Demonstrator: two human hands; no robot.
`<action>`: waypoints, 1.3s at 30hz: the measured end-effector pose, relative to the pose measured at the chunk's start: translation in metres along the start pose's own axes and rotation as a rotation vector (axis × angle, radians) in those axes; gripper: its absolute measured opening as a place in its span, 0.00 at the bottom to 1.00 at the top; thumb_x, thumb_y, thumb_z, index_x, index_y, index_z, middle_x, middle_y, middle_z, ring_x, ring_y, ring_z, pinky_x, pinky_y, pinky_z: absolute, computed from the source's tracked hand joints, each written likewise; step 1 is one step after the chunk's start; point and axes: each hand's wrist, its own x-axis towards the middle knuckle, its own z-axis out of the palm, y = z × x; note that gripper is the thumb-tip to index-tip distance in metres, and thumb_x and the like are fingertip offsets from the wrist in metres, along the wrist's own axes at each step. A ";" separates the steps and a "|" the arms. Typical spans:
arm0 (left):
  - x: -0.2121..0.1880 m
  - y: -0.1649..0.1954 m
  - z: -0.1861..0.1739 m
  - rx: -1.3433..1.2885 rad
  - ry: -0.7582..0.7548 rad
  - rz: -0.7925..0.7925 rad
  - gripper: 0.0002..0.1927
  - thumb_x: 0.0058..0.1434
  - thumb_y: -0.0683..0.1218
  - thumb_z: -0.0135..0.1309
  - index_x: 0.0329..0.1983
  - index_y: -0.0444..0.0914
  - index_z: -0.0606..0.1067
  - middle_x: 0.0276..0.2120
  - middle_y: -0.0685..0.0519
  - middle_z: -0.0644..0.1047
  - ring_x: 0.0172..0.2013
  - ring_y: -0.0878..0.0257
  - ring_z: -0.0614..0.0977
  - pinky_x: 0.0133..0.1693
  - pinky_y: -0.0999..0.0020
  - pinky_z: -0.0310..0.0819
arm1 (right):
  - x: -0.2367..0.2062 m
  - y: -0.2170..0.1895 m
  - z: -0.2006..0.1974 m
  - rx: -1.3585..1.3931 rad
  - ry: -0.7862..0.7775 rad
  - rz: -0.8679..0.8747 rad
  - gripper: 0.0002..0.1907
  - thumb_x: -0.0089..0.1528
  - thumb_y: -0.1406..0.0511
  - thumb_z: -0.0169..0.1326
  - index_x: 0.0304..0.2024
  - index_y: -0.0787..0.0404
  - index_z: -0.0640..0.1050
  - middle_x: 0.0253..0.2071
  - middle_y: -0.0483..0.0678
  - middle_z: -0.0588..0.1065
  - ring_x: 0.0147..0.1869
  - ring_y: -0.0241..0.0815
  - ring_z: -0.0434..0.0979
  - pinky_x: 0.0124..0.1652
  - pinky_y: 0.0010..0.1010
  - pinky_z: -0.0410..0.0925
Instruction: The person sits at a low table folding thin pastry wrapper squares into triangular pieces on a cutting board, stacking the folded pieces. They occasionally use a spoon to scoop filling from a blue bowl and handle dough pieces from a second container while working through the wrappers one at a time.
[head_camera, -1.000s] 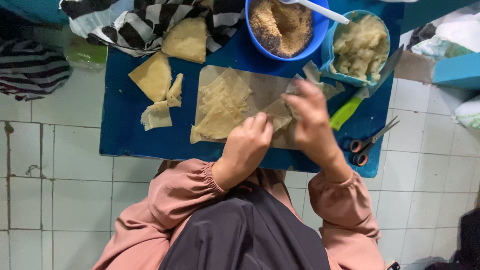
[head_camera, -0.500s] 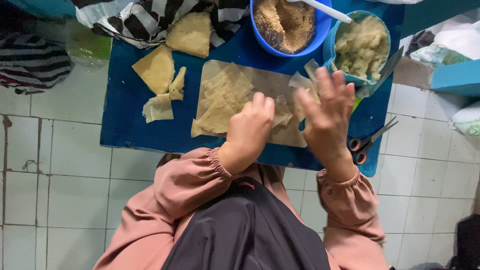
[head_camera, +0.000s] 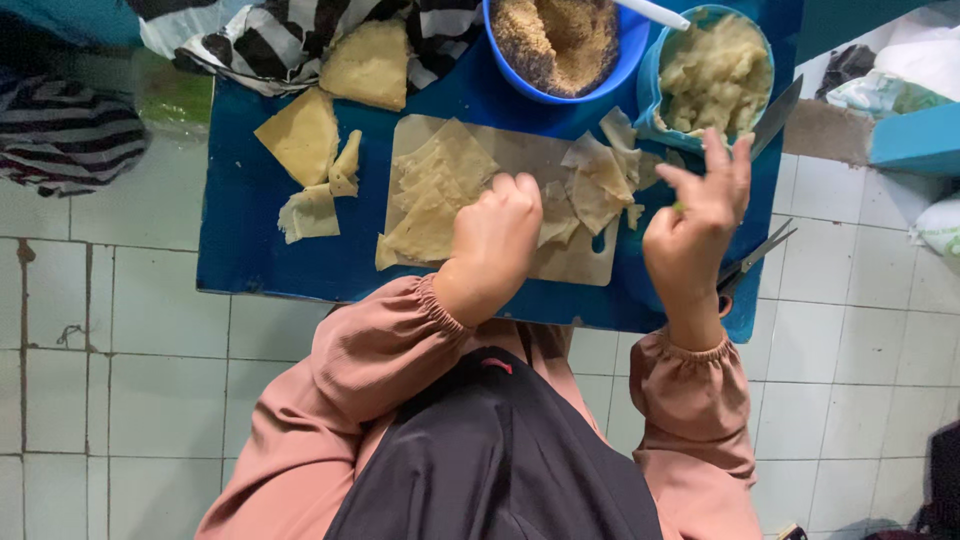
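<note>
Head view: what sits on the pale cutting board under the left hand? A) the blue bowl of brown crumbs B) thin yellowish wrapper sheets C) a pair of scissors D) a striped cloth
B: the cutting board carries thin yellowish wrapper sheets, with the left hand curled over them; the scissors lie off the board by the right hand.

I wore a dusty-pink top with long, loose sleeves gathered at elastic cuffs, just short of my bare left hand (head_camera: 497, 232) and right hand (head_camera: 697, 222). A dark garment covered my lap below the cuffs.
</note>
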 end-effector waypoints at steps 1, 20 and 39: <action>0.001 -0.001 0.001 -0.008 -0.007 0.000 0.03 0.59 0.40 0.55 0.36 0.40 0.73 0.33 0.50 0.76 0.33 0.60 0.85 0.27 0.67 0.80 | 0.004 -0.004 -0.002 0.044 0.047 -0.018 0.24 0.57 0.81 0.47 0.53 0.61 0.76 0.64 0.61 0.71 0.74 0.62 0.67 0.72 0.48 0.61; 0.012 -0.009 0.001 -0.243 -0.162 0.034 0.07 0.57 0.43 0.58 0.36 0.37 0.73 0.32 0.45 0.79 0.34 0.52 0.85 0.33 0.60 0.80 | 0.150 0.014 -0.012 0.647 -0.028 0.136 0.00 0.69 0.76 0.56 0.41 0.70 0.77 0.34 0.47 0.78 0.34 0.31 0.77 0.34 0.21 0.68; -0.003 -0.008 -0.002 -0.317 -0.055 0.050 0.08 0.58 0.40 0.54 0.39 0.35 0.70 0.34 0.43 0.77 0.33 0.47 0.84 0.31 0.54 0.79 | 0.113 0.021 0.035 1.137 0.019 0.386 0.16 0.77 0.60 0.50 0.43 0.67 0.79 0.30 0.50 0.78 0.25 0.34 0.75 0.26 0.23 0.66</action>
